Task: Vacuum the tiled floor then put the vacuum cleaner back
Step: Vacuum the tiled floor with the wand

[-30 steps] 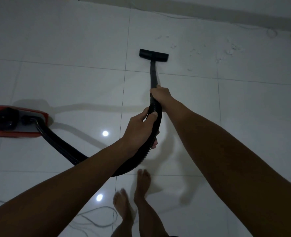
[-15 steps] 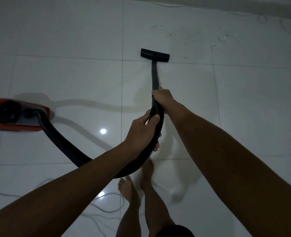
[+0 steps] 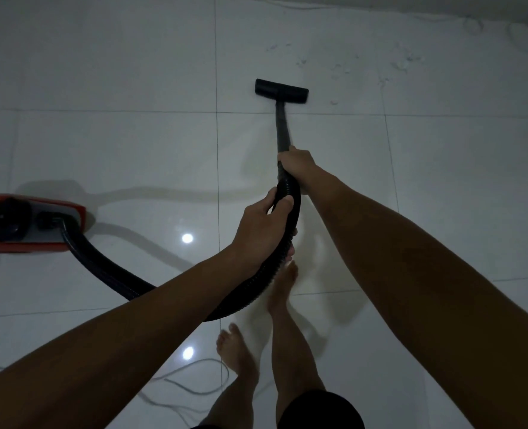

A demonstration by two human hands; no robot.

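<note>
- The right hand (image 3: 296,164) is wrapped around the black rigid wand (image 3: 282,128) where it meets the hose, grasping it.
- The left hand (image 3: 261,226) grasps the black ribbed flexible hose (image 3: 107,269) just behind the right hand, thumb over the top.
- The flat black floor nozzle (image 3: 281,91) sits on the glossy white tiled floor (image 3: 117,72), just past a grout line, ahead of the hands.
- Small pale scraps of debris (image 3: 402,65) lie scattered on the tiles beyond and to the right of the nozzle.
- The red and grey canister vacuum cleaner (image 3: 24,224) rests on the floor at the left edge; the hose curves from it under the left forearm.
- Two bare feet (image 3: 282,291) stand below the hands, with a thin pale cord (image 3: 182,383) looping on the tiles nearby.
</note>
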